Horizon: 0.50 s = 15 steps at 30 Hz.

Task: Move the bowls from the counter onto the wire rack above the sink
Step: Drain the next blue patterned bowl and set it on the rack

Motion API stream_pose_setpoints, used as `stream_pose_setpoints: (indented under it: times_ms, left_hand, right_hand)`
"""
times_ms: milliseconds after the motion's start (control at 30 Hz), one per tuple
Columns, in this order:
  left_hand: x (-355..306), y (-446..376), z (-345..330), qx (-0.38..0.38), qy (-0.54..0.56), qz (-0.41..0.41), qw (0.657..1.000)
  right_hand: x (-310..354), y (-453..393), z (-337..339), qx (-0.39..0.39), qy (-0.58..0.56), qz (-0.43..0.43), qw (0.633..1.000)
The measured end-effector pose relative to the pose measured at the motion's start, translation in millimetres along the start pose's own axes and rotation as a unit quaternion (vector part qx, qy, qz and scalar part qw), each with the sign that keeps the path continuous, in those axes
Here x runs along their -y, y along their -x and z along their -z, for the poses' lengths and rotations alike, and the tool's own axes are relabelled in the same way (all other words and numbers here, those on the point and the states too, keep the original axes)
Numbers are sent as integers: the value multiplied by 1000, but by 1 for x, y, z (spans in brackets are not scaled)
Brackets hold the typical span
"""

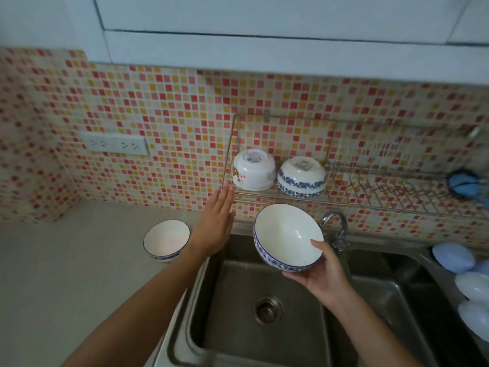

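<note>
Item, nearest: our right hand (321, 278) grips a blue-patterned bowl (287, 235), tilted above the sink (238, 327). Left hand (215, 223) flat, open, empty. One bowl left on the worktop (166, 239). Farthest: wire rack (397, 192), two bowls upturned at its left. Next, we judge: invert, lift over the front rail, set down in the free room rightward.

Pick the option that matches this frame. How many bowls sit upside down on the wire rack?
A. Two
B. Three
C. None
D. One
A: the wire rack carries two upturned bowls side by side, the white bowl and the blue-patterned bowl. A third bowl is held by the right hand over the sink, and a fourth stands upright on the counter.
</note>
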<state>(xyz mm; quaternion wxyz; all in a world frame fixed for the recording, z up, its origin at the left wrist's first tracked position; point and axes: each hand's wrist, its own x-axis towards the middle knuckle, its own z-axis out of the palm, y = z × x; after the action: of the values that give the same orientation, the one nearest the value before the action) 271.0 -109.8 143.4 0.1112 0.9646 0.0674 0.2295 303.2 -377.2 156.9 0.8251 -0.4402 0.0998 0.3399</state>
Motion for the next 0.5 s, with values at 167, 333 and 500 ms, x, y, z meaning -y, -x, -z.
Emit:
stream_pose_setpoints:
  times_ms: [167, 333, 500]
  left_hand:
    - [7, -38, -5, 48, -73, -11, 996]
    - [18, -37, -18, 68, -86, 0, 994]
    - [22, -38, -22, 56, -81, -10, 995]
  right_hand:
    - [14, -2, -21, 56, -10, 25, 998]
    - [29, -10, -41, 80, 1, 51, 995]
    - [62, -20, -68, 66, 52, 128, 988]
